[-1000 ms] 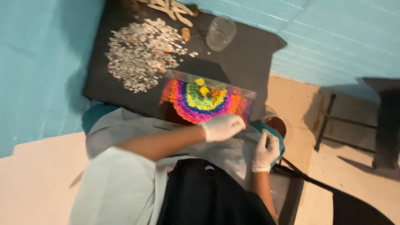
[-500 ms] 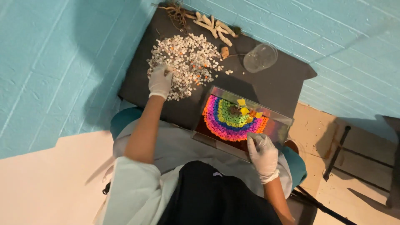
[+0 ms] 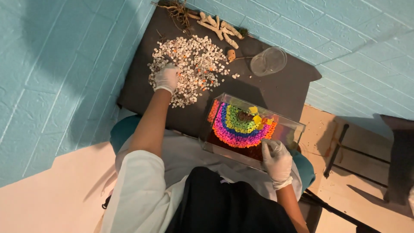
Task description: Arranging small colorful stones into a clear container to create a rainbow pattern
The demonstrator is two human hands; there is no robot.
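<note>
Dark tabletop (image 3: 276, 88): left hand (image 3: 167, 77) curled, fingers in pebble pile (image 3: 194, 64); right hand (image 3: 276, 159) grips rainbow-gravel tank (image 3: 252, 129), right of pile.

Turquoise brick wall (image 3: 56, 64) filling bkgd; beige floor (image 3: 47, 203) showing below; dark table (image 3: 280, 88) sitting w/ shadows falling across.

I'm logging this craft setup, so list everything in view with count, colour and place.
Board: one, dark grey, on the lap.
Pebbles: one heap, white with orange bits, board's far left.
Clear tank: one, holding rainbow-coloured gravel arcs, board's near right.
Clear cup: one, far right of board.
Driftwood pieces: several, pale, far edge.
Cork: one, tan, beside the cup.
Wall: blue brick.
Left hand: white glove, on the pebbles.
Right hand: white glove, on the tank's near edge.
</note>
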